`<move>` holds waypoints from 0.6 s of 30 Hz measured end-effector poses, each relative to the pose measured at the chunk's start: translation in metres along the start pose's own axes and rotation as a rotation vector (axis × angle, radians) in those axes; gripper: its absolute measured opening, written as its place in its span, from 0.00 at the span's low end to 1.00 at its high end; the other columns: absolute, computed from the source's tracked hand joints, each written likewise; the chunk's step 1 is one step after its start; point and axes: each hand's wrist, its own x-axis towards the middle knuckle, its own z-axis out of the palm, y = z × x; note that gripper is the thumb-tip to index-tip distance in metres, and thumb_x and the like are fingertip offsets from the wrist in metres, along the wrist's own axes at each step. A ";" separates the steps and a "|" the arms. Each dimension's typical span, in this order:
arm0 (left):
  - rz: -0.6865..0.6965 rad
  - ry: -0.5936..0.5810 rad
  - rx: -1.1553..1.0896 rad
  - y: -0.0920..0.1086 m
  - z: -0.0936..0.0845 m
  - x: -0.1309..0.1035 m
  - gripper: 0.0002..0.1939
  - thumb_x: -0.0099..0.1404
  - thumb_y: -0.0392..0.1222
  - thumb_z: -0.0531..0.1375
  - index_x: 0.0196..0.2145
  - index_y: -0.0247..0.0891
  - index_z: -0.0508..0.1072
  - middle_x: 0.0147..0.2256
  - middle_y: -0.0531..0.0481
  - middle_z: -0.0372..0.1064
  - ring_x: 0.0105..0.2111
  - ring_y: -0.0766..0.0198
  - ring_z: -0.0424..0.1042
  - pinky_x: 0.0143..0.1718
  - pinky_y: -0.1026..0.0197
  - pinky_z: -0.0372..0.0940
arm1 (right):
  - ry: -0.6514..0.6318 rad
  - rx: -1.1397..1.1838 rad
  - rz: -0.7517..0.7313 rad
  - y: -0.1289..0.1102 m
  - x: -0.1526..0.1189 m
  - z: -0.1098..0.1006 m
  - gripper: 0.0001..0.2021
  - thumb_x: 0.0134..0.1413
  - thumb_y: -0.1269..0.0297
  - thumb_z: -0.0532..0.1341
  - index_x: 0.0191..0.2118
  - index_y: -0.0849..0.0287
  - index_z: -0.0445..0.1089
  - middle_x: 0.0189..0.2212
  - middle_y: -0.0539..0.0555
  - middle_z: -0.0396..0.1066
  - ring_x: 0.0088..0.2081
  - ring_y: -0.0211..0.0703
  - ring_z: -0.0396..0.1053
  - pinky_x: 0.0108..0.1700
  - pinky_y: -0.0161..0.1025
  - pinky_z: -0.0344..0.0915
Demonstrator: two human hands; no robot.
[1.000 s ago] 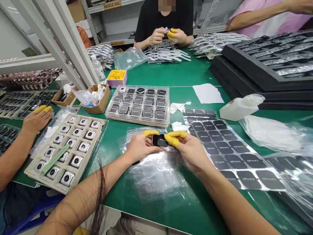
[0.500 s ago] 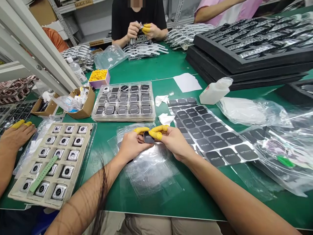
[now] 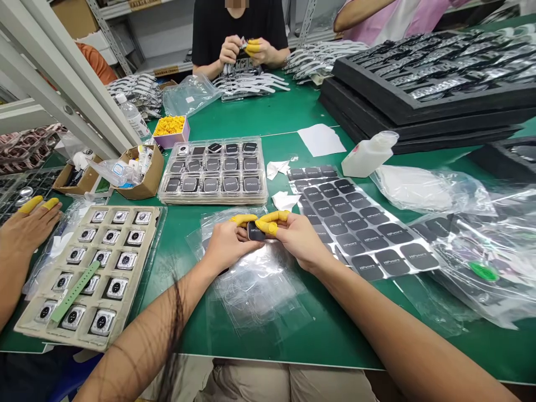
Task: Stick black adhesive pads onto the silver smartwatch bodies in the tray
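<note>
Between my two hands is a small square watch case (image 3: 255,231) with a black labelled face turned up. My left hand (image 3: 228,241) grips its left side, fingers closed, yellow covers on the fingertips. My right hand (image 3: 293,234), also with yellow finger covers, pinches the upper right edge. Below them lies a loose pile of clear plastic film (image 3: 262,285). To the right is a sheet of black square stickers (image 3: 371,237) with white lettering. Beyond my hands stands a clear tray (image 3: 211,196) of watch cases with black faces.
At left, a beige tray (image 3: 119,304) holds watch cases, a green strap (image 3: 77,291) across it. A co-worker's hand (image 3: 31,226) rests beyond. Cardboard box (image 3: 144,190), yellow finger covers (image 3: 170,125), white bottle (image 3: 371,154) and black foam trays (image 3: 377,111) stand further back. Another person sits opposite.
The black face of the watch case is tilted slightly more toward me, and its lettering shows more clearly. Both hands keep nearly the same place and grip.
</note>
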 end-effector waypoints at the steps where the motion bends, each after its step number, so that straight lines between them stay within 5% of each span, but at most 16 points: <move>1: 0.019 0.002 -0.012 -0.002 0.000 0.000 0.26 0.52 0.48 0.68 0.50 0.46 0.76 0.25 0.60 0.76 0.30 0.61 0.75 0.34 0.61 0.66 | 0.002 -0.002 -0.004 0.001 0.001 0.000 0.24 0.29 0.50 0.77 0.33 0.59 0.76 0.34 0.55 0.78 0.36 0.45 0.74 0.44 0.46 0.72; 8: 0.059 0.008 -0.060 -0.006 0.002 0.002 0.28 0.50 0.46 0.71 0.50 0.39 0.76 0.26 0.52 0.77 0.29 0.59 0.77 0.32 0.61 0.68 | 0.003 -0.098 -0.070 0.007 0.002 0.002 0.23 0.33 0.49 0.75 0.34 0.59 0.74 0.32 0.54 0.76 0.35 0.45 0.74 0.42 0.45 0.71; 13: 0.051 0.023 -0.096 -0.006 0.001 0.002 0.27 0.50 0.47 0.72 0.48 0.38 0.76 0.26 0.52 0.77 0.28 0.59 0.77 0.30 0.61 0.68 | 0.096 -0.434 -0.203 0.003 -0.002 -0.004 0.23 0.46 0.50 0.69 0.47 0.56 0.72 0.38 0.55 0.75 0.35 0.45 0.74 0.37 0.43 0.71; 18: 0.039 0.010 -0.193 -0.004 0.002 0.001 0.26 0.48 0.40 0.72 0.47 0.41 0.77 0.30 0.54 0.79 0.32 0.59 0.78 0.35 0.60 0.70 | -0.046 -0.528 -0.279 0.002 0.002 0.000 0.29 0.41 0.51 0.72 0.51 0.56 0.70 0.37 0.54 0.75 0.31 0.42 0.72 0.33 0.41 0.70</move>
